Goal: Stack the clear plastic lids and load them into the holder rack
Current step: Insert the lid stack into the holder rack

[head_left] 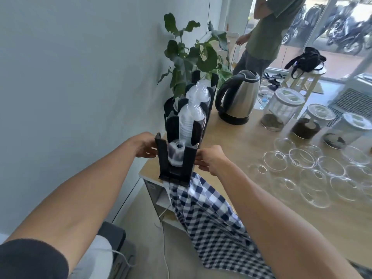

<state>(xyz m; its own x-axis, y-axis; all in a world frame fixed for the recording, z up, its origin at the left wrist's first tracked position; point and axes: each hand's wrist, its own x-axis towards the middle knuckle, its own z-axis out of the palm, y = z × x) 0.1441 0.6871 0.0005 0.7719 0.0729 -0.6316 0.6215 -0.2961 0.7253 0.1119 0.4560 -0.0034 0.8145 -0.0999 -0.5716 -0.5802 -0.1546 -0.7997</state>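
Both hands are on the black holder rack (177,158) at the table's near corner — the left hand (144,147) against its left wall, the right hand (208,158) curled at its right side, though how tightly it grips I can't quite tell. Stacked lids (188,125) already fill its slots. Loose clear lids (302,158) lie scattered on the table (251,137) (thin, featherlight, slippery, easily crushed) — best pinched by the rim.
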